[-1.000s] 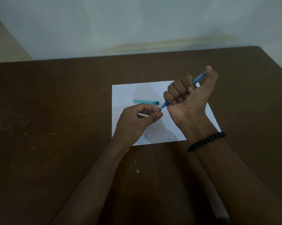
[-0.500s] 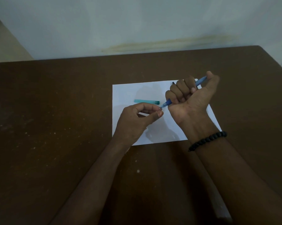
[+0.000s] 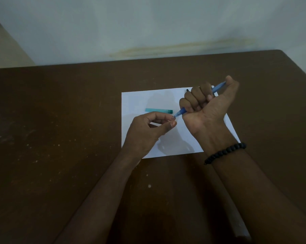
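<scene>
1. A dark brown wooden table (image 3: 60, 120) fills the lower part of the view; its far edge and its far right corner are in sight.
2. The top is dull and scuffed, with pale specks scattered over its left half and one brighter white fleck (image 3: 149, 186) near the middle.
3. A white sheet of paper (image 3: 139, 101) lies flat on the wood, right of centre, turned slightly askew to the table's edges.
4. A teal pen cap (image 3: 158, 110) lies on its side on the sheet, lengthwise left to right.
</scene>
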